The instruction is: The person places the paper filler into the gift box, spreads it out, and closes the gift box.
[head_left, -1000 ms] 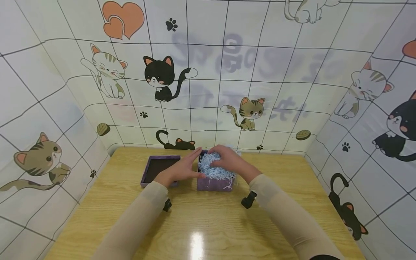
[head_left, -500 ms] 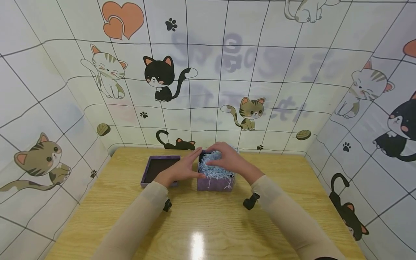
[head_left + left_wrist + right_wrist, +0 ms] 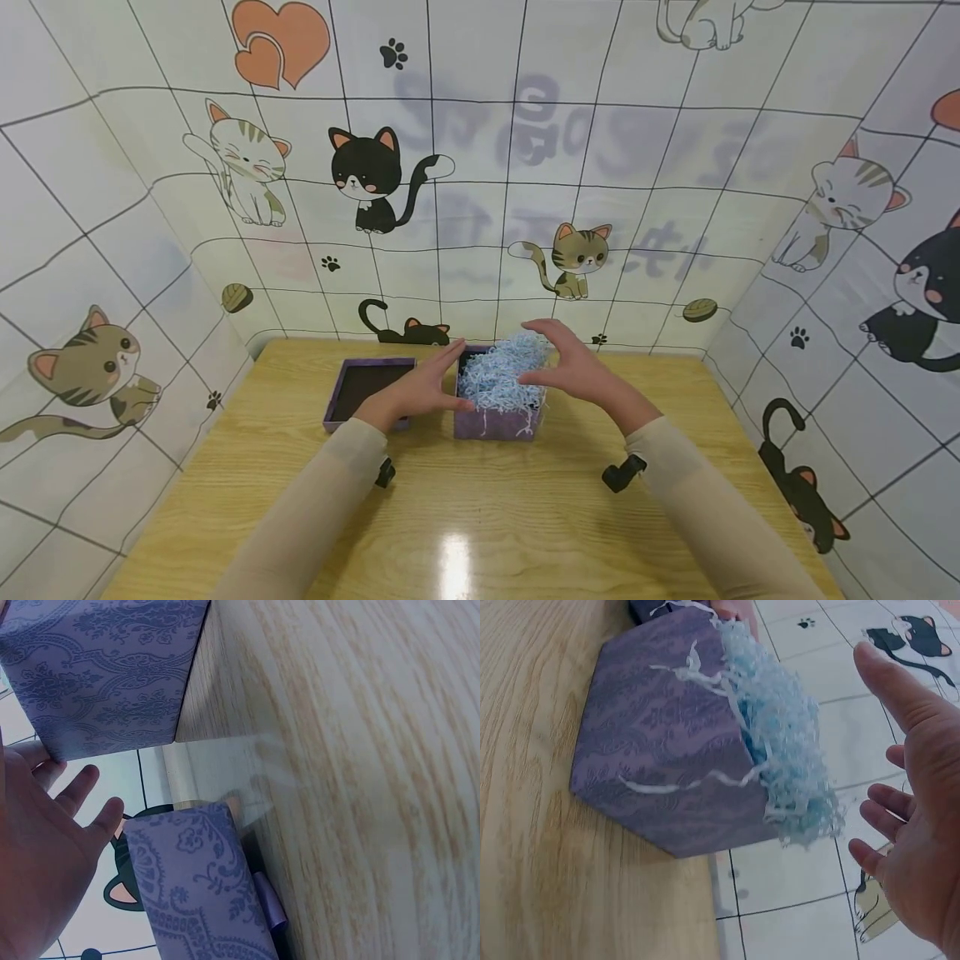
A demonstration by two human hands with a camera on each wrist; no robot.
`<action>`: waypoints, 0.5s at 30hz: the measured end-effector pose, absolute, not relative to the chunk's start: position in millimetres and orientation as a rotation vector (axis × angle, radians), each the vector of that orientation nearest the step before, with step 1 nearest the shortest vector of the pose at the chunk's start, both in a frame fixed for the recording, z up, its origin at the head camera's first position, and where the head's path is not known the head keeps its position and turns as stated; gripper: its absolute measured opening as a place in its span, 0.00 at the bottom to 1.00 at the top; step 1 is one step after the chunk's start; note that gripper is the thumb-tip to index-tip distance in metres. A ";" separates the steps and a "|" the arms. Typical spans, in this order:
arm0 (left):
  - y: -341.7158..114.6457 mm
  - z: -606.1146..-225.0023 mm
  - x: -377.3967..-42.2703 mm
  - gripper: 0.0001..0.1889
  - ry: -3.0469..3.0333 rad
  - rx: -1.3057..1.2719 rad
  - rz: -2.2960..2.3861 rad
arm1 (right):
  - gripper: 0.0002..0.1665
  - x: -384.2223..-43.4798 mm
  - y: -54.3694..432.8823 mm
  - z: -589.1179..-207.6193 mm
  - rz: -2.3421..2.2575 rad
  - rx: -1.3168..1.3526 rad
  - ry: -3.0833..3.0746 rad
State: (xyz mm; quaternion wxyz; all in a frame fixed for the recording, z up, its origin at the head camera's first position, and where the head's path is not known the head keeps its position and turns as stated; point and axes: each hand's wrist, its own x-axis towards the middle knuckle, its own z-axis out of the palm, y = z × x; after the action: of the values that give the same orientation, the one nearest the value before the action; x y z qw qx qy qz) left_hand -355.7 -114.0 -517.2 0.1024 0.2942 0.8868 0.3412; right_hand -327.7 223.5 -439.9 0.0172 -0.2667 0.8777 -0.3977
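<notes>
At the left, a shallow purple-patterned lid with a dark inside [image 3: 363, 392] is seen lying hollow side up on the pale wood-grain table [image 3: 450, 483]. The left hand [image 3: 412, 392] is held between lid and box, thumb and fingers spread at the box's left side; firm contact cannot be told. Next stands the deep box covered in purple damask-patterned material [image 3: 495, 426], heaped above its rim with pale blue shredded paper [image 3: 498, 375], some of it draped down the outside. Farthest right, the right hand [image 3: 581, 367] is held beside the heap, thumb and fingers parted, nothing gripped; a gap is shown in the right wrist view. The step in hand is judged to be handling of the filling. For the next move, a light gathering of the overhanging shred, with the box steadied, seems called for.
</notes>
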 end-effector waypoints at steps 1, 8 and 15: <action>-114.2 -516.8 -355.6 0.68 2.618 0.868 1.004 | 0.60 -327.6 227.6 -441.8 -1.244 -0.807 2.719; -114.6 -516.1 -354.9 0.67 2.623 0.871 1.001 | 0.75 -331.4 242.4 -459.0 -1.194 -0.755 2.646; -114.3 -517.3 -356.2 0.68 2.628 0.863 0.996 | 0.67 -340.9 239.3 -475.3 -1.129 -0.861 2.639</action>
State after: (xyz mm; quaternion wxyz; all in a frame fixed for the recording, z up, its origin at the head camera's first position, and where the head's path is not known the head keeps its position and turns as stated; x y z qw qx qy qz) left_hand -356.2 -114.3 -517.3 0.1006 0.2919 0.8893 0.3372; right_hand -340.9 239.3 -475.3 0.0722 -0.2864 0.8784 -0.3758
